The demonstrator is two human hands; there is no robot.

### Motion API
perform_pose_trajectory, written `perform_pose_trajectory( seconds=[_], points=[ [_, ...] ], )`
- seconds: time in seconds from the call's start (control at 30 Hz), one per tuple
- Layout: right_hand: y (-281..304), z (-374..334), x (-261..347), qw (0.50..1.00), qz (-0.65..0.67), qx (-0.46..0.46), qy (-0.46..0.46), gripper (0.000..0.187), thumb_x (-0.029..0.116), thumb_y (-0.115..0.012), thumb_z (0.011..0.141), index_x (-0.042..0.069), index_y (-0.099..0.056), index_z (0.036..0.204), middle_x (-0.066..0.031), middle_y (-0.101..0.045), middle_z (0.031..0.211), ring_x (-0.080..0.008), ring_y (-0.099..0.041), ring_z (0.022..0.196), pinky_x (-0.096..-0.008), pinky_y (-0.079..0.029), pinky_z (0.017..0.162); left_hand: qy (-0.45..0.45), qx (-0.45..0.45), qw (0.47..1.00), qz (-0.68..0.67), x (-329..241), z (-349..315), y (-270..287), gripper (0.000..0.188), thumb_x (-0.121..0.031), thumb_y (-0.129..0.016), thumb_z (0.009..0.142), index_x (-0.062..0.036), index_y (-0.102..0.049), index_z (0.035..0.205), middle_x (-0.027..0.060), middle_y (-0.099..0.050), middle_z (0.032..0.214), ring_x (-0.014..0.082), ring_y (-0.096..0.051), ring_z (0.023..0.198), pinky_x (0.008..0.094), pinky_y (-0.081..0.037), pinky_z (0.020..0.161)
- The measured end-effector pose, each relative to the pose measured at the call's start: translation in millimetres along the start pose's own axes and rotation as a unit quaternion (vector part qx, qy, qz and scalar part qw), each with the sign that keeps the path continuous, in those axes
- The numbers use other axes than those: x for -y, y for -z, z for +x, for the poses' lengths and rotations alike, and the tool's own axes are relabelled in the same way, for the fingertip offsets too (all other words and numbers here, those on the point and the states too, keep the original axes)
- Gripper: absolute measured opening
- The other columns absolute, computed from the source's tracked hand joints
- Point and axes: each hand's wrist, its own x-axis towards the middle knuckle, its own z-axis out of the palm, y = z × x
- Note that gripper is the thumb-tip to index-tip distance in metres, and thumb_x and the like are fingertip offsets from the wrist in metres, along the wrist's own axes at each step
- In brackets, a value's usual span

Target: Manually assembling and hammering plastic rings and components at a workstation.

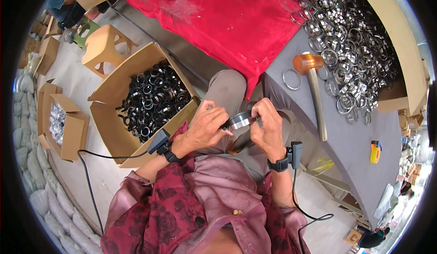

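Note:
Between my two hands, above my lap, is a ring-shaped part (240,121) with a shiny metal band and a black edge. My left hand (207,125) grips its left side, fingers curled. On the right side, my right hand (266,125) pinches it with thumb and fingers. Part of the ring is hidden behind my fingers. To the right, a mallet (314,90) with an orange head and wooden handle lies on the grey-covered table (350,163). A single loose metal ring (292,79) rests beside the mallet head.
A large pile of metal rings (348,49) spills from a cardboard box at the upper right. At my left stands an open box (107,131) full of black ring parts (154,94). Red cloth (223,21) covers the table ahead. A yellow tape measure (375,152) lies at right.

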Motion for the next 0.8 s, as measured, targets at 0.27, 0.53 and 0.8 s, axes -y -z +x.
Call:
perform_pose_trajectory(
  seconds=[0.27,0.53,0.8],
  points=[
    [1,-5,-11,1.000,-0.025,-0.003,-0.001,0.028,-0.010,-0.062,0.065,-0.001,-0.049,0.088,-0.0159,-0.045,0.081,-0.0354,-0.049,0.075,-0.0423,-0.043,0.066,0.068,0.004,0.993,-0.101,-2,-3,-9,0.033,-0.031,-0.072,0.091,-0.0023,-0.056,0.094,0.0132,-0.054,0.081,0.0320,-0.050,0.073,0.0422,-0.040,0.083],
    [24,7,13,0.994,0.026,0.098,-0.032,0.084,0.019,-0.089,0.066,-0.002,-0.051,0.139,-0.0189,-0.059,0.126,-0.0351,-0.058,0.117,-0.0441,-0.047,0.102,0.344,0.058,0.744,-0.570,7,-8,-6,0.033,-0.037,-0.068,0.100,-0.0058,-0.063,0.110,-0.0031,-0.059,0.093,0.0071,-0.052,0.083,0.0246,-0.043,0.073],
    [11,-3,11,0.995,-0.048,0.089,0.008,0.083,0.016,-0.090,0.061,-0.004,-0.053,0.133,-0.0224,-0.058,0.129,-0.0421,-0.056,0.120,-0.0477,-0.046,0.104,0.327,0.103,0.721,-0.603,13,-12,-5,0.034,-0.032,-0.071,0.099,-0.0053,-0.063,0.117,-0.0015,-0.063,0.102,0.0073,-0.056,0.089,0.0232,-0.046,0.078]
  ],
)
